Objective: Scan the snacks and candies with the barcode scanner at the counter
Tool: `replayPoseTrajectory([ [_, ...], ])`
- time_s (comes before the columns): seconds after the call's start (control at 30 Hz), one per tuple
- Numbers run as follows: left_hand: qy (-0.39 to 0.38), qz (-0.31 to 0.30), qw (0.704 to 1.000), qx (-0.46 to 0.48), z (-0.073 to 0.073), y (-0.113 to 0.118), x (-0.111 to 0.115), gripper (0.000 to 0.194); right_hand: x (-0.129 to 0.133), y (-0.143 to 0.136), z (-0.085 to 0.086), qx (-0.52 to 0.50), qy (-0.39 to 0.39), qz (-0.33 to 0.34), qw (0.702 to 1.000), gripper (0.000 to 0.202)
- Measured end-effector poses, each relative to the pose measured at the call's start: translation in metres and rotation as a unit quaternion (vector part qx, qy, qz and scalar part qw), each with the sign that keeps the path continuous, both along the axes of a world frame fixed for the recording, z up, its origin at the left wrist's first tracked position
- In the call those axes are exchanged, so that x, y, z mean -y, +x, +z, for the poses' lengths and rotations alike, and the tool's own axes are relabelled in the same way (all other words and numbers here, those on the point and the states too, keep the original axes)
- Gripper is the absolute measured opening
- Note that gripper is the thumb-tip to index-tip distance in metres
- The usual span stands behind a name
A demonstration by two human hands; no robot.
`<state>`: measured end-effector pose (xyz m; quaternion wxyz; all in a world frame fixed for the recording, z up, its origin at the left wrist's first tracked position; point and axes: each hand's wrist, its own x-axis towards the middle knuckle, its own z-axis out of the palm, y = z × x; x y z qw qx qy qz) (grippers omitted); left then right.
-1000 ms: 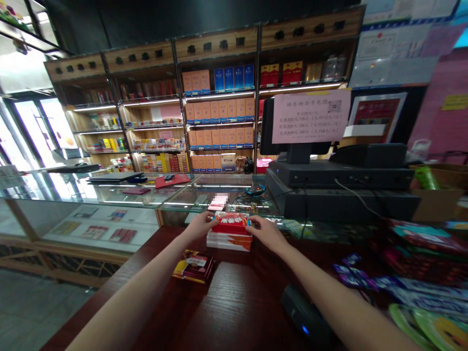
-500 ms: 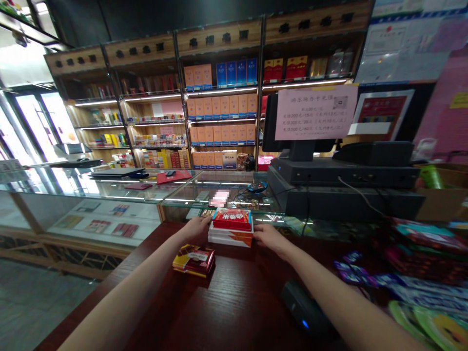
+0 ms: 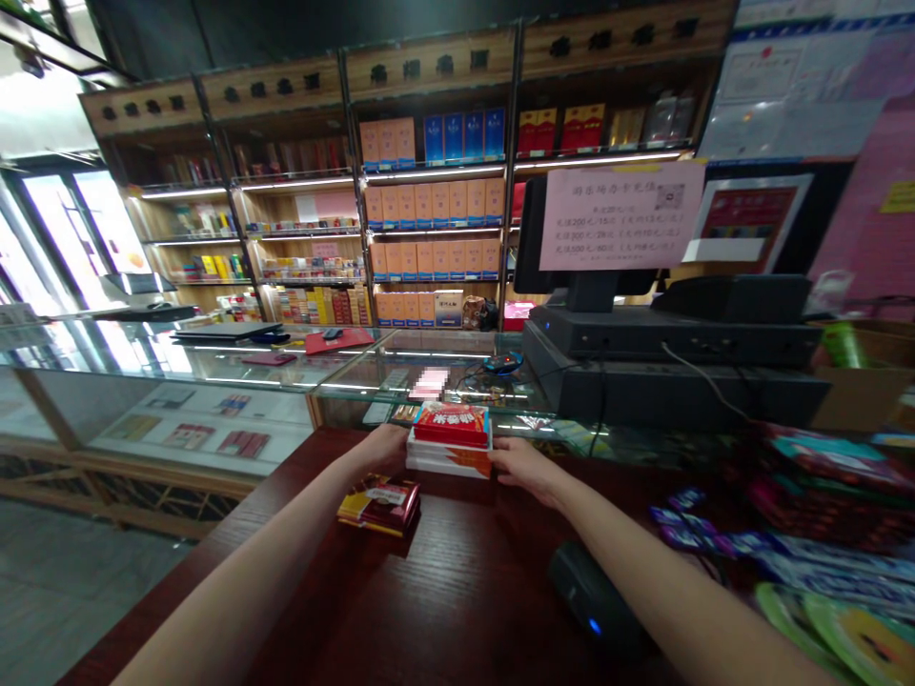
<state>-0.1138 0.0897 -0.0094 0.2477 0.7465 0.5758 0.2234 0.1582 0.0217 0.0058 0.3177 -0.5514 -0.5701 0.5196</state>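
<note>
- While your left hand (image 3: 382,448) and right hand (image 3: 527,469) stand apart, they flank the white boxes (image 3: 447,459) at opposite ends.
- Your right fingertips touch the boxes; the left ones are partly hidden, so you cannot tell how far either hand is closed.
- The red packet (image 3: 450,426) lies atop the boxes, between your hands, near the worktop's (image 3: 464,581) far edge.
</note>
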Motion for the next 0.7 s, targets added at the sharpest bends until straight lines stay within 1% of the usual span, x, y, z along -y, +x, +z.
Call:
replayPoseTrajectory([
  [0.1,-0.025,-0.027,0.999,0.003,0.001,-0.002,0.004,0.024,0.002,-0.002,0.002,0.008,0.001,-0.001,1.000,0.029],
  [0.17,-0.022,-0.028,0.999,-0.001,0.002,-0.003,0.006,0.025,0.003,-0.003,0.002,0.016,0.007,-0.003,1.000,0.031],
  [0.37,0.009,0.010,0.999,-0.033,0.006,-0.006,0.005,0.020,0.003,-0.004,0.002,0.029,0.016,0.003,0.999,0.032],
  [0.5,0.008,0.022,0.999,-0.041,0.006,-0.004,0.006,0.023,0.004,-0.002,0.003,0.023,0.012,0.010,1.000,0.033],
  [0.6,0.005,0.023,0.999,-0.037,0.007,-0.004,0.009,0.025,0.006,-0.001,0.004,0.012,0.008,0.002,1.000,0.034],
  [0.7,0.004,0.031,0.999,-0.026,0.008,-0.007,0.012,0.024,0.007,0.000,0.006,0.024,0.042,-0.007,0.999,0.032],
])
